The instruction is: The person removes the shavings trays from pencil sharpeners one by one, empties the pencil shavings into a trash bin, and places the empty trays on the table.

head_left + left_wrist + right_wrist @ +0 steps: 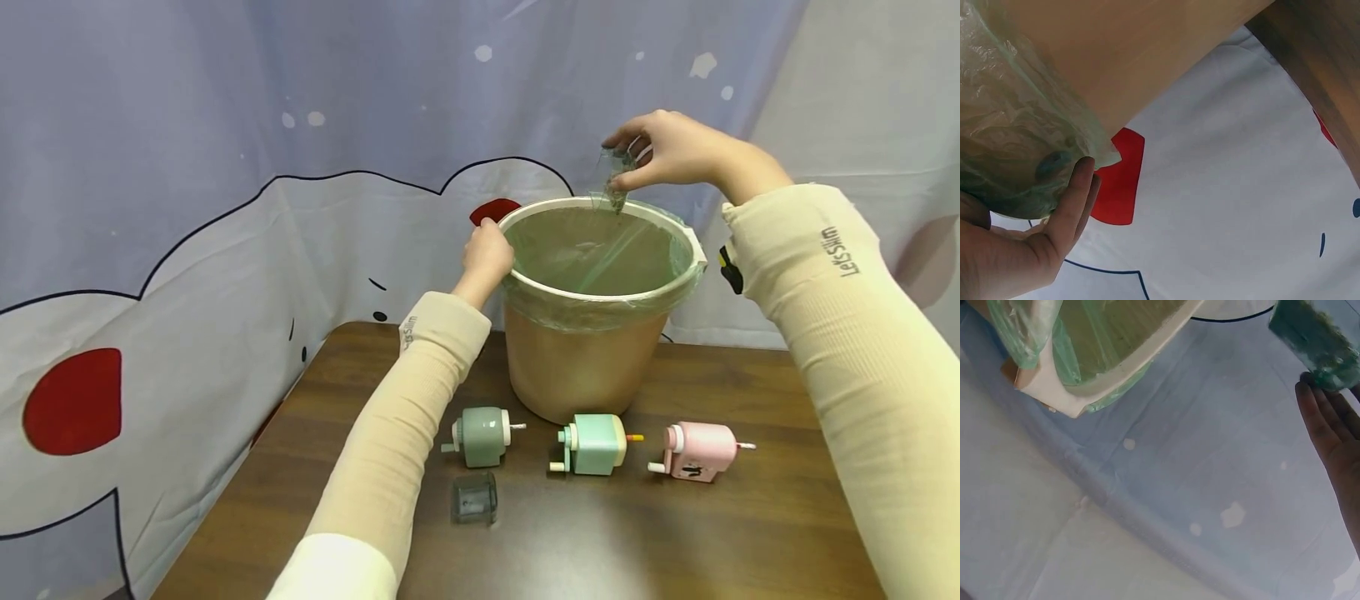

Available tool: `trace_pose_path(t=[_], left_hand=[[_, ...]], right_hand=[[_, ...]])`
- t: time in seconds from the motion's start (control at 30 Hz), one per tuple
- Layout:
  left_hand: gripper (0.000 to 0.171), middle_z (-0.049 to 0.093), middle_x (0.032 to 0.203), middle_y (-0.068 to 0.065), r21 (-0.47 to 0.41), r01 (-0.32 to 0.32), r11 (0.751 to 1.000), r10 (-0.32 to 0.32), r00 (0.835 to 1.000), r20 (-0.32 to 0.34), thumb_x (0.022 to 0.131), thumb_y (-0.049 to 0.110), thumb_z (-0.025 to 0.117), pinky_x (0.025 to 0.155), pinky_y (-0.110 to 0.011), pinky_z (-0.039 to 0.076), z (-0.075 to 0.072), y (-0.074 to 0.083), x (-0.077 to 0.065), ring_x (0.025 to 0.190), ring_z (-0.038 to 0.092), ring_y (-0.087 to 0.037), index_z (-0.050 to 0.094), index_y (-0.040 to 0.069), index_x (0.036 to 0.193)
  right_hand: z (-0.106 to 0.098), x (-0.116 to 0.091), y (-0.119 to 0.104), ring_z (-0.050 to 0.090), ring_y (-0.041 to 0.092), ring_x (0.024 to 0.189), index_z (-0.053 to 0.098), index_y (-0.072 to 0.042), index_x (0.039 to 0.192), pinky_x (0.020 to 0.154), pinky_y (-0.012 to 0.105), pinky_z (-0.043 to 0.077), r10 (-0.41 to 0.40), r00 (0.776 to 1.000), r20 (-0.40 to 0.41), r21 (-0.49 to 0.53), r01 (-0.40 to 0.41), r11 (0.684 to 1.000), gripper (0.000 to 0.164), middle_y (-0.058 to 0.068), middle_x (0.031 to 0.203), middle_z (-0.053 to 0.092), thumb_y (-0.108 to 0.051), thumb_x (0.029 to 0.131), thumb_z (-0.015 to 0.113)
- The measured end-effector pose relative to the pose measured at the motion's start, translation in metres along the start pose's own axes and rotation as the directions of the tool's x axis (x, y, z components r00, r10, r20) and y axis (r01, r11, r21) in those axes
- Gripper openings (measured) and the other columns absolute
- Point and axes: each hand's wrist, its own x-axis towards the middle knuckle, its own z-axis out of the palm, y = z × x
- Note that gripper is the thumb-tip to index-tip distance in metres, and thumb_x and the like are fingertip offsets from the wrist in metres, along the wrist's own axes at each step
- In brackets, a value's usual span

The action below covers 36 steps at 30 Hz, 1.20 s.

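Observation:
My left hand (489,250) grips the left rim of a tan trash bin (577,358). In the left wrist view the fingers (1075,194) lie along the outside of its thin green liner bag (1016,125). Above the far rim, my right hand (671,154) holds a small see-through shavings drawer (617,179) between thumb and fingers, tilted over the bin. Greenish, crumbly shavings show inside the drawer (1319,344) in the right wrist view.
In front of the bin stand a grey-green crank pencil sharpener (483,436), a mint one (596,444) and a pink one (701,451), each with a pencil in it. A dark clear drawer (474,500) lies on the wooden table (562,550). A printed curtain (225,125) hangs behind.

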Motion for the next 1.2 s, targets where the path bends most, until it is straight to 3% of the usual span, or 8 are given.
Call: trace_pose_path(t=[0.17,0.4,0.63,0.9,1.07,1.2], left_hand=[[0.031,0.058,0.121,-0.014,-0.007,-0.002,1.000,0.002,1.000,-0.006,0.094,0.013,0.050,0.088,-0.043,0.051,-0.001,-0.002,-0.002,0.107,0.060,-0.034,0.047,0.001,0.123],[0.029,0.059,0.120,-0.014,0.000,-0.006,1.000,0.006,1.000,-0.026,0.094,0.012,0.050,0.088,-0.045,0.051,-0.001,-0.002,-0.002,0.107,0.060,-0.035,0.048,0.001,0.120],[0.030,0.059,0.121,-0.013,0.020,-0.001,1.000,0.002,1.000,-0.016,0.094,0.014,0.049,0.088,-0.043,0.051,-0.001,-0.001,-0.002,0.107,0.061,-0.033,0.048,0.001,0.122],[0.031,0.059,0.121,-0.015,0.014,-0.013,1.000,0.013,1.000,-0.015,0.094,0.013,0.049,0.090,-0.043,0.050,-0.001,-0.003,-0.003,0.108,0.060,-0.033,0.048,0.000,0.122],[0.031,0.059,0.120,-0.015,0.001,-0.017,1.000,0.018,1.000,-0.018,0.094,0.012,0.050,0.089,-0.043,0.050,-0.001,-0.005,-0.002,0.107,0.060,-0.034,0.048,0.000,0.122],[0.030,0.059,0.120,-0.015,0.001,-0.017,1.000,0.017,1.000,-0.017,0.094,0.012,0.049,0.089,-0.043,0.050,-0.001,-0.006,-0.003,0.107,0.060,-0.034,0.048,0.000,0.122]], right_hand=[[0.002,0.000,0.000,0.051,0.040,0.113,0.047,0.005,0.133,0.098,0.050,0.041,-0.023,0.999,0.046,0.000,0.023,1.000,0.057,0.026,0.130,0.051,-0.019,0.085,0.066],[0.003,-0.001,0.001,0.056,0.041,0.107,0.051,0.005,0.130,0.093,0.050,0.044,-0.042,0.999,0.030,-0.041,0.043,0.998,0.053,0.028,0.124,0.052,-0.018,0.085,0.065],[0.005,0.002,-0.003,0.050,0.036,0.100,0.055,0.004,0.126,0.087,0.047,0.040,-0.040,0.998,0.056,-0.157,0.048,0.986,0.052,0.026,0.117,0.047,-0.021,0.082,0.065],[0.006,0.005,-0.010,0.048,0.042,0.110,0.052,0.008,0.127,0.096,0.053,0.038,-0.081,0.988,0.135,-0.238,0.111,0.965,0.056,0.031,0.122,0.049,-0.012,0.076,0.066],[0.006,0.007,-0.015,0.036,0.045,0.124,0.040,-0.001,0.140,0.100,0.062,0.027,0.001,0.975,0.221,-0.252,0.057,0.966,0.069,0.026,0.137,0.044,-0.008,0.076,0.065],[0.008,0.008,-0.018,0.035,0.042,0.121,0.041,-0.006,0.140,0.093,0.062,0.024,0.034,0.965,0.260,-0.275,0.041,0.961,0.069,0.023,0.135,0.047,-0.007,0.075,0.065]])
